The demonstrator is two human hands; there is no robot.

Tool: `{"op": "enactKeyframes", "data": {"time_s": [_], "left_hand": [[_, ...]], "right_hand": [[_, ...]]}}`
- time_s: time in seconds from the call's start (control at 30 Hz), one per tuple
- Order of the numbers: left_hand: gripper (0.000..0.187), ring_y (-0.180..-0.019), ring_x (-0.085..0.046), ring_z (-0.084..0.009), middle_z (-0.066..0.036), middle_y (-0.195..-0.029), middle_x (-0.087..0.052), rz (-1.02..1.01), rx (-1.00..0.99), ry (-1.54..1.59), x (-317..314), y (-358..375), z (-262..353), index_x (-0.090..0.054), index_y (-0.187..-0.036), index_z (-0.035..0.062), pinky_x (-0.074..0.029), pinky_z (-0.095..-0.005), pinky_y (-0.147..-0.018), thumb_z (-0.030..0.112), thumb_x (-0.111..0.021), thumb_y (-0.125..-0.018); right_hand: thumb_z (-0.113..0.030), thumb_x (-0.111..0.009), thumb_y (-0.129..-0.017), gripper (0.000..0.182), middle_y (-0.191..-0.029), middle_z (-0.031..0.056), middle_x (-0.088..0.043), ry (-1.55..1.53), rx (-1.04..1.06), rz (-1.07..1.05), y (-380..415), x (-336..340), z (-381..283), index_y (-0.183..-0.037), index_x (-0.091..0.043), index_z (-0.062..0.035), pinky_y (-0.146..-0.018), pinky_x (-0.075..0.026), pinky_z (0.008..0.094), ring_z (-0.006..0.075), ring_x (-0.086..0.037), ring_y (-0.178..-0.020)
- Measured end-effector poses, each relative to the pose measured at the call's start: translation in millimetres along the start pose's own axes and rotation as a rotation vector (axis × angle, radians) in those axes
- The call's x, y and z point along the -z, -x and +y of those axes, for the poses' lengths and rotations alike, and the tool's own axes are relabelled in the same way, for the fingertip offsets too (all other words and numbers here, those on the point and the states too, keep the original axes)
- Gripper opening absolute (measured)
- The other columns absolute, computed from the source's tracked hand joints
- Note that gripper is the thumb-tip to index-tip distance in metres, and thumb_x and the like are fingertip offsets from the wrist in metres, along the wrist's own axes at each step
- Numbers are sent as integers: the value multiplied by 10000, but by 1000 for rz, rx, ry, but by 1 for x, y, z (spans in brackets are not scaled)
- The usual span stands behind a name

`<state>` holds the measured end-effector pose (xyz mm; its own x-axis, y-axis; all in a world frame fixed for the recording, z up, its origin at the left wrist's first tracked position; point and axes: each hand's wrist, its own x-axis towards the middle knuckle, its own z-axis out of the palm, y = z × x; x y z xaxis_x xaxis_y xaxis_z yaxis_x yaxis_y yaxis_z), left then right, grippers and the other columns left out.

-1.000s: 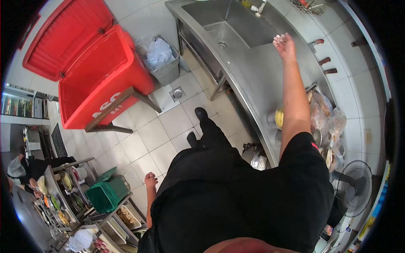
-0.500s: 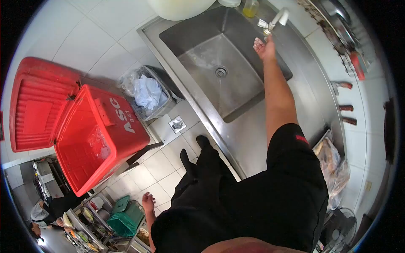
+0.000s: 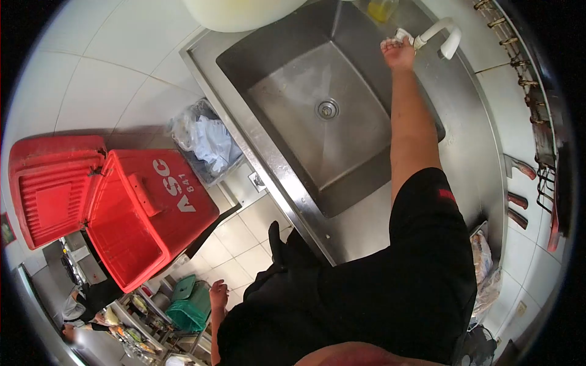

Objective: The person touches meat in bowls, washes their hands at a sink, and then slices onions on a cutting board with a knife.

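Right hand (image 3: 398, 53) stretched far out over the back edge of the steel sink (image 3: 317, 116), fingers curled against the tip of the white faucet (image 3: 434, 33); whether gripping or only touching, hard to tell at this size. Faucet mounted on the counter behind the basin, spout swung toward the hand. Half a second ago the same hand just below the spout end; now raised onto it, with the view shifted so the sink sits larger and nearer the middle. A second ago the arm over the bare counter, short of the basin.

Left hand (image 3: 218, 295) hanging low beside the body, fingers loosely bent, holding nothing, above a green crate (image 3: 190, 308); much as before.

Drain (image 3: 328, 109) in the middle of the dry-looking basin. Yellow bottle (image 3: 383, 8) at the sink's far corner, close to the right hand. Open red cooler (image 3: 140, 213) on the tiled floor to the left, lid thrown back, with a lined waste bin (image 3: 204, 143) between it and the sink. Knife handles (image 3: 519, 183) on the wall at right.
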<state>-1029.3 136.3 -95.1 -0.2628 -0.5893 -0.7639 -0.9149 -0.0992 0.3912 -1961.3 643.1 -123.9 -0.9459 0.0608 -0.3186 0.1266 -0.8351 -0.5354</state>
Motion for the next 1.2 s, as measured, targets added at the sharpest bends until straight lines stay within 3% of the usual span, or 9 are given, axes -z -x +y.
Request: {"op": "enactKeyframes", "data": {"time_s": [0.07, 0.1, 0.23, 0.33, 0.47, 0.67, 0.97, 1.1, 1.2], "left_hand": [[318, -634, -614, -136, -62, -782, -667, -22, 6, 72, 4, -2, -3, -657, -1197, 13, -495, -284, -527, 103, -636, -894], [314, -628, -609, -135, -62, -782, -667, -27, -18, 139, 8, 0, -6, -658, -1194, 11, -491, -284, -526, 99, -635, -893], [313, -633, -600, -125, -52, -782, -656, 35, 27, 85, 16, 2, 26, -651, -1197, 3, -473, -273, -526, 75, -623, -894], [313, -641, -602, -126, -51, -813, -654, 21, -9, 138, 26, -13, 13, -647, -1211, 6, -478, -276, -534, 63, -617, -904], [321, -667, -628, -135, -58, -849, -664, 17, -32, 53, 12, 6, 38, -648, -1233, 22, -509, -281, -564, 77, -621, -918], [339, -708, -652, -146, -50, -859, -665, -26, -35, -66, 15, -2, 38, -642, -1256, 32, -530, -282, -576, 108, -636, -925], [346, -699, -618, -125, -42, -911, -643, -52, -36, 56, 8, -3, 52, -617, -1263, 35, -498, -269, -532, 84, -635, -921], [350, -694, -613, -117, -41, -905, -641, -106, 8, 160, 12, -16, 31, -613, -1263, 37, -485, -258, -519, 82, -628, -917], [353, -691, -610, -113, -38, -890, -636, -49, 18, 23, 6, -6, 45, -609, -1264, 38, -482, -255, -523, 81, -618, -913]], "right_hand": [[-407, -470, -1078, 410, -701, 82, -531, 20, 55, 31, -4, -6, -3, -846, -506, -72, -662, -494, 433, 242, -534, -646], [-384, -462, -1090, 343, -720, 51, -468, 13, 11, -60, -5, -2, -5, -965, -511, -68, -635, -468, 399, 211, -472, -630], [-356, -644, -1021, 288, -666, 25, -406, 291, 135, 181, -5, -15, -9, -925, -518, -115, -479, -408, 314, 162, -402, -523], [-342, -638, -1024, 290, -682, 33, -435, 151, -23, -97, 38, 20, -8, -944, -511, -95, -486, -421, 314, 162, -426, -527], [-164, -531, -1044, 152, -896, 89, -543, 300, -101, 267, 126, 48, 8, -1075, -526, -16, -589, -470, 331, 185, -544, -736], [-107, -520, -1022, 197, -940, 102, -535, 117, -180, 221, 137, 76, 12, -1164, -538, 28, -603, -467, 300, 204, -546, -771], [-144, -538, -1039, 120, -818, 5, -476, -146, -30, 60, 128, 63, 9, -952, -536, -60, -565, -398, 274, 145, -461, -669], [-189, -522, -1040, 199, -704, -22, -401, -288, 64, 353, 141, 25, -3, -867, -501, -93, -601, -398, 316, 144, -411, -612], [-144, -513, -1021, 192, -710, -13, -441, -395, 77, 197, 105, 69, 3, -839, -495, -85, -591, -396, 304, 147, -429, -637]]}}
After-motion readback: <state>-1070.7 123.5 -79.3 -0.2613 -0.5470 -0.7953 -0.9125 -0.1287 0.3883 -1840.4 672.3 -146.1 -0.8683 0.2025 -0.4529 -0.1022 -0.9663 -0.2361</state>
